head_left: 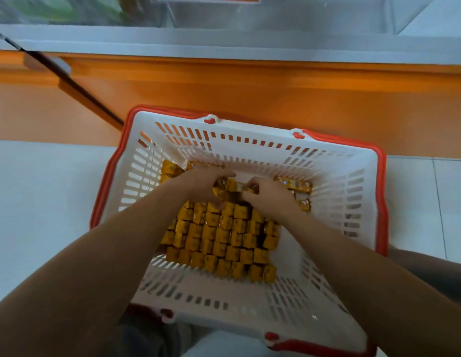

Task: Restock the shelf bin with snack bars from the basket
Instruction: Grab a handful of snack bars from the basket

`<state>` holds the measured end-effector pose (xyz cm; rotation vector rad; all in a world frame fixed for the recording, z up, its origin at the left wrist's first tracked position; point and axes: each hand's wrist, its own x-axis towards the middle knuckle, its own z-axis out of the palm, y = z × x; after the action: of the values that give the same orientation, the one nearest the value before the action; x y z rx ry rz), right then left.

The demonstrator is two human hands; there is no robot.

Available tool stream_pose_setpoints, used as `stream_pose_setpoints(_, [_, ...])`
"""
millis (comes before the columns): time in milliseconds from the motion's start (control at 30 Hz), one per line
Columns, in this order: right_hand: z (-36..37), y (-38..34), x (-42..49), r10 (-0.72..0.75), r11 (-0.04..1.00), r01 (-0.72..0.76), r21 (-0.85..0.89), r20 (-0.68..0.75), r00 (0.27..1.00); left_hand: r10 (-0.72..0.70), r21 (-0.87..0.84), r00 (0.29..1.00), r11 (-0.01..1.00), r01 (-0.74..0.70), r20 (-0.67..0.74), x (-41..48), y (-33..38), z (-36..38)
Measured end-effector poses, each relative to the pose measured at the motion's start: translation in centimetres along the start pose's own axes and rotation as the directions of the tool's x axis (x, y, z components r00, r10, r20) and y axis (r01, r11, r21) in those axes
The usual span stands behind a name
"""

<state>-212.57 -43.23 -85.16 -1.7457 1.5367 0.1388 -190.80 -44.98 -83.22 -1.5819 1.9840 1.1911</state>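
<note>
Bare forearms (108,253) reach into the white basket (250,132), where left hand (201,184) and right hand (268,194) together seemingly pinch a few yellow snack bars (225,188), with more packed just below both hands.

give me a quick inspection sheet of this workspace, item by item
surface: pale tiled floor; the basket stands on it
job's things: white basket with red rim; yellow snack bars packed in rows inside; clear bin above, blurred
clutter: nothing seen
grippers: left hand and right hand inside the basket, gripping a bunch of snack bars at its far side
cables: nothing seen for sure; dark strip at left, unclear what it is
surroundings: grey shelf edge, orange panel below
</note>
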Motion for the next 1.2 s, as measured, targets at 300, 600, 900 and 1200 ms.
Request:
stream_pose_setpoints(300, [-0.5, -0.4, -0.6, -0.014, 1.0, 0.013, 0.005, 0.023, 1.0, -0.114, -0.288, 0.949, 0.957, 0.026, -0.292, -1.0, -0.8, 0.9])
stream_pose_setpoints(600, [-0.4, 0.1, -0.3, 0.068, 0.977, -0.09, 0.194, 0.115, 0.991, -0.084, -0.209, 0.973, 0.977, 0.038, -0.215, -1.0, 0.0, 0.7])
stream_pose_setpoints(900, [-1.1, 0.6, -1.7, 0.299, 0.734, -0.236, 0.636, 0.01, 0.954, -0.129, -0.146, 0.906, 0.986, 0.076, -0.403, -1.3, 0.7, -0.1])
stream_pose_setpoints(1200, [-0.5, 0.0, -0.4, 0.16, 0.685, -0.229, 0.692, 0.163, 0.973, -0.123, -0.202, 0.956, 0.977, 0.069, -0.266, -0.7, 0.0, 1.3])
